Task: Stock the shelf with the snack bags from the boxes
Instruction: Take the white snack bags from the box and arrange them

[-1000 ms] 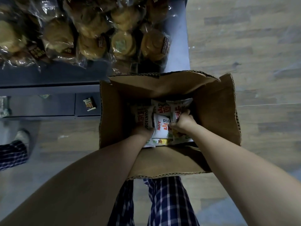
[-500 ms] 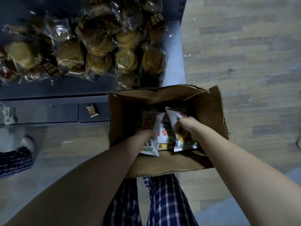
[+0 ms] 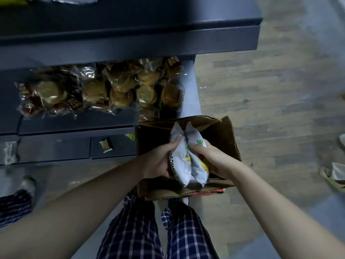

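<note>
An open brown cardboard box (image 3: pixel 225 139) stands on the floor against the dark shelf unit (image 3: pixel 130 40). Above the box I hold a bunch of white snack bags (image 3: pixel 183 161) with green and yellow print, pressed between both hands. My left hand (image 3: pixel 158 161) grips them from the left and my right hand (image 3: pixel 211 157) from the right. The box's inside is dark and mostly hidden by the bags and my hands.
Clear-wrapped buns (image 3: pixel 112 88) crowd the lower shelf left of the box. A small snack packet (image 3: pixel 106 145) lies on the shelf base. Someone's sandalled foot (image 3: pixel 332 176) is at the right edge, another person's leg (image 3: pixel 16 200) at the left. Wooden floor extends right.
Both hands have lifted the snack bags up out of the box. My head has tilted up, so more of the shelf unit shows.
</note>
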### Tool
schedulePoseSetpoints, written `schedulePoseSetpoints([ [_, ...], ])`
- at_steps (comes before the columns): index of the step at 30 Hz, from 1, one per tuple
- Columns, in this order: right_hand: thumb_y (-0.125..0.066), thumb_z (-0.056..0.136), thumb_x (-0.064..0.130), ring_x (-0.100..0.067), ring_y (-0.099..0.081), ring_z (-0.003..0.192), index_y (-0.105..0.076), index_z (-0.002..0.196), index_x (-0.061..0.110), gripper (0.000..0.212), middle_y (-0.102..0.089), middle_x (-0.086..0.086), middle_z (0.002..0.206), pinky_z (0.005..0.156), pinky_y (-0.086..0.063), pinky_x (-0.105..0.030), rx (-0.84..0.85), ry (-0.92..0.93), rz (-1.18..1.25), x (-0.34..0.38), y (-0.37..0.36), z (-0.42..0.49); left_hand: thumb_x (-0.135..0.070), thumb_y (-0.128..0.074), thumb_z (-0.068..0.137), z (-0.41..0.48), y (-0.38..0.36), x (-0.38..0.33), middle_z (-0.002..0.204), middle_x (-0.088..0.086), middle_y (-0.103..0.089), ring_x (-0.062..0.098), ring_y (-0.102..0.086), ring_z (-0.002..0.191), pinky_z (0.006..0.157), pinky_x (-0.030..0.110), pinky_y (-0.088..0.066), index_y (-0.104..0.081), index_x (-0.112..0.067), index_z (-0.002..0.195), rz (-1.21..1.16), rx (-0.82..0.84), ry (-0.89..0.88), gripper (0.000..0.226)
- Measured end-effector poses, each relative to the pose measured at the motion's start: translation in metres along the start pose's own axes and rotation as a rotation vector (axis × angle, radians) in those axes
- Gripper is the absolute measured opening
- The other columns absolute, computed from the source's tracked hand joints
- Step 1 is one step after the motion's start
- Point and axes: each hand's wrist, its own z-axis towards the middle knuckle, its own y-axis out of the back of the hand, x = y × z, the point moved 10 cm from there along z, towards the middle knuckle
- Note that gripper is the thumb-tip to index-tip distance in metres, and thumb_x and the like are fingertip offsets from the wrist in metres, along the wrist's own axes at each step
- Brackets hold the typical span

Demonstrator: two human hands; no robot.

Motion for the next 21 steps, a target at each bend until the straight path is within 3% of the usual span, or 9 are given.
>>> schedulePoseSetpoints([
  [2,-0.058,0.085,0.059,-0.014,-0.063,0.114,-0.049,0.134,0.026,0.06,-0.065,0.004,0.124,0.102,-0.047,-0.037,0.023,0.048,-0.034,0.006,-0.014,-0.01,-0.058,-0.048,0.077,-0.012,-0.011,-0.007,0.11,0.008,-0.07,0.023,-0.068,0.1,0.083,0.042,-0.051,-0.062,-0.018,0.115,-0.052,0.028,-0.037,0.057],
  [5,-0.057,0.067,0.08,-0.011,-0.054,0.123,-0.047,0.138,0.027,0.09,-0.057,0.006,0.135,0.111,-0.037,-0.038,-0.046,0.081,-0.011,0.014,-0.023,-0.02,-0.059,-0.057,0.075,-0.024,-0.018,-0.019,0.12,0.011,-0.066,0.026,-0.062,0.112,0.098,0.046,-0.045,-0.059,-0.014,0.124,-0.12,0.005,-0.131,0.066],
  [7,-0.055,0.07,0.078,-0.013,-0.051,0.126,-0.043,0.142,0.023,0.091,-0.053,0.005,0.139,0.113,-0.034,-0.04,-0.146,0.145,0.018,0.024,-0.024,-0.027,-0.06,-0.059,0.075,-0.032,-0.019,-0.027,0.122,0.009,-0.065,0.024,-0.061,0.115,0.105,0.045,-0.041,-0.056,-0.017,0.128,-0.087,-0.047,-0.207,0.069],
  [10,-0.053,0.08,0.072,-0.016,-0.051,0.127,-0.034,0.146,0.022,0.085,-0.051,0.001,0.141,0.11,-0.038,-0.046,-0.254,0.34,0.029,0.046,-0.029,-0.046,-0.068,-0.061,0.072,-0.051,-0.023,-0.041,0.122,0.003,-0.066,0.02,-0.063,0.111,0.104,0.043,-0.044,-0.051,-0.026,0.132,0.047,-0.164,-0.341,0.074],
  [15,-0.053,0.08,0.074,-0.021,-0.051,0.128,-0.039,0.141,0.017,0.084,-0.054,-0.005,0.137,0.107,-0.039,-0.051,-0.341,0.584,-0.004,0.091,-0.042,-0.085,-0.081,-0.055,0.063,-0.106,-0.032,-0.076,0.128,0.002,-0.06,0.016,-0.058,0.116,0.106,0.037,-0.041,-0.053,-0.025,0.129,0.127,-0.399,-0.616,0.087],
  [21,-0.053,0.077,0.06,-0.016,-0.054,0.123,-0.042,0.136,0.018,0.073,-0.057,-0.004,0.131,0.106,-0.042,-0.039,-0.323,0.774,0.03,0.167,-0.073,-0.148,-0.077,-0.052,0.065,-0.158,-0.061,-0.122,0.126,0.006,-0.062,0.021,-0.06,0.115,0.106,0.044,-0.041,-0.053,-0.023,0.131,0.026,-0.269,-0.8,0.085],
])
